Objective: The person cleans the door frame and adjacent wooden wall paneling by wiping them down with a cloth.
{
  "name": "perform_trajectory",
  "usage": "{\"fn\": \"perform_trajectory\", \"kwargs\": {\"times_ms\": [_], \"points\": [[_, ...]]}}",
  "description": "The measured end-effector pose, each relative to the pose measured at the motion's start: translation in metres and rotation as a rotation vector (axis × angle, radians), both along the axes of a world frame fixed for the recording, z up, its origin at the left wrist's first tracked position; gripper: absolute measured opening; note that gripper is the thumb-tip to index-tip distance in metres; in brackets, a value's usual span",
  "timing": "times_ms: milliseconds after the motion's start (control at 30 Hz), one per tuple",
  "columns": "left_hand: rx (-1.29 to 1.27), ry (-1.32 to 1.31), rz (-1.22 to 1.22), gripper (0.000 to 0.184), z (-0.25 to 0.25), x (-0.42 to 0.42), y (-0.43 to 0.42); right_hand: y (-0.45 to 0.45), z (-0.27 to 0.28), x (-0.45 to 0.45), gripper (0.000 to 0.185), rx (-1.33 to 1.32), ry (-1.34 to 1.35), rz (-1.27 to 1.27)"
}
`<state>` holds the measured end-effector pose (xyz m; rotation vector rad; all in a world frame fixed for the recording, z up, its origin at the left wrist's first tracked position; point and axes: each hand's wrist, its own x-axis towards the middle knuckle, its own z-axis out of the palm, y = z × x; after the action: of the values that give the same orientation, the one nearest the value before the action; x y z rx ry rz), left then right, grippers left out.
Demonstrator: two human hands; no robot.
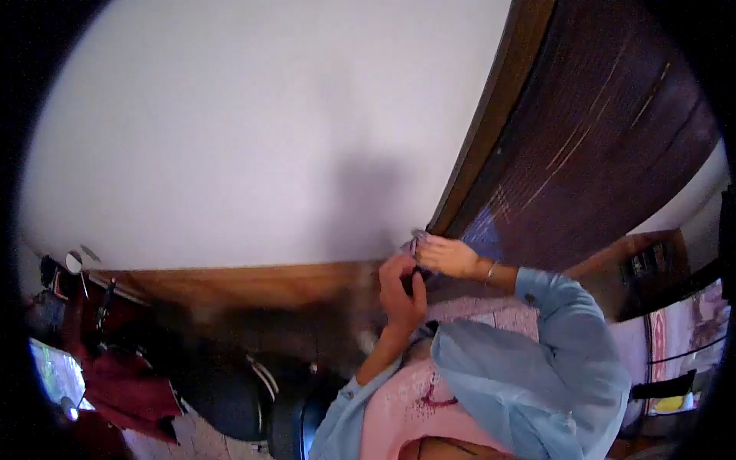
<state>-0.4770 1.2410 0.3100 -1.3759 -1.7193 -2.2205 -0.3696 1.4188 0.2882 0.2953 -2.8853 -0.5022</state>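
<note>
My left hand [400,293] is raised in front of my chest with its fingers curled in. A dark gap shows between thumb and forefinger, and what they hold, if anything, cannot be made out. Close beside it, my right hand [452,257] is closed around a small crumpled greyish piece, possibly cloth [418,237], which sticks out past the fingertips. Both hands meet near the lower end of a brown wooden frame [491,107]. Whether they touch the frame cannot be told.
A white wall [230,138] fills the left, with a wooden strip [245,285] along its bottom. A dark scratched door panel [598,130] stands right. Lower left is a motorbike with a black seat [222,395], a round mirror [73,262] and a dark red cloth [134,391].
</note>
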Motion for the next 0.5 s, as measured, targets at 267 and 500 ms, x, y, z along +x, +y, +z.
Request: {"fn": "perform_trajectory", "kwargs": {"times_ms": [267, 500], "points": [[-0.055, -0.107, 0.032, 0.034, -0.035, -0.007, -0.015, 0.004, 0.119, 0.002, 0.018, 0.065, 0.404, -0.156], [-0.082, -0.161, -0.072, 0.038, -0.054, 0.005, -0.010, 0.013, 0.127, 0.011, 0.047, 0.298, 0.355, -0.256]]}}
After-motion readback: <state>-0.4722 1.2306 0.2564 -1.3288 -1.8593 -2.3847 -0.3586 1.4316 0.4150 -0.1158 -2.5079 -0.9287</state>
